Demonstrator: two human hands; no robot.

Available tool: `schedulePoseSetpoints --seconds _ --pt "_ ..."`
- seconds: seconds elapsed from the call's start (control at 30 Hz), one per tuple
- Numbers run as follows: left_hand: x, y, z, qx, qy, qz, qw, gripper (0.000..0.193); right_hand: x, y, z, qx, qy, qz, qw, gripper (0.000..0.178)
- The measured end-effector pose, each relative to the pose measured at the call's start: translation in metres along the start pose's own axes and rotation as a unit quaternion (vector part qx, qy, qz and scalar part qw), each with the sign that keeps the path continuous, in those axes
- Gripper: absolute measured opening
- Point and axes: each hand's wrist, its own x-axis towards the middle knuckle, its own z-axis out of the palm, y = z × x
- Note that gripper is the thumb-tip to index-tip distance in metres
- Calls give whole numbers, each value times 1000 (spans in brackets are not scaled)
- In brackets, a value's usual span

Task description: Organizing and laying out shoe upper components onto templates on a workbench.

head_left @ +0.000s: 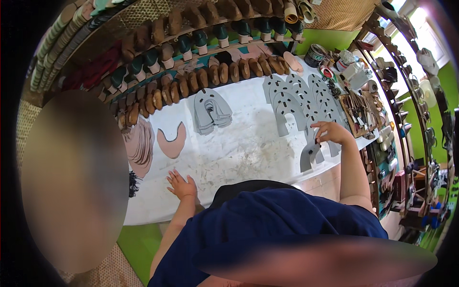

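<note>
My left hand rests flat on the white tabletop with its fingers spread and nothing in it. Over at the right, my right hand is at the overlapping rows of grey U-shaped shoe-upper pieces, fingertips pinched together. Whatever is between them is too small to make out. Just below those fingertips lies a grey upper piece with a small dark patch on it; many of the others carry similar patches. A beige U-shaped piece lies beyond my left hand. Farther back is a stack of grey pieces.
Fanned beige pieces lie at the table's left. Brown shoe lasts line its back edge, with shelves of more lasts above. A tool rack, cans and shoe shelves crowd the right. A blurred shape fills the left.
</note>
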Motion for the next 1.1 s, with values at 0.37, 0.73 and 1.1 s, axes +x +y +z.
schedulePoseSetpoints --seconds 0.37,0.73,1.1 --pt "3 -4 8 7 -3 4 1000 75 184 86 45 -175 119 112 971 22" --pt "6 -3 7 9 -4 7 1000 76 200 100 74 -183 264 148 935 31" --pt "9 -6 12 4 14 23 1000 78 175 61 135 -362 228 100 898 80"
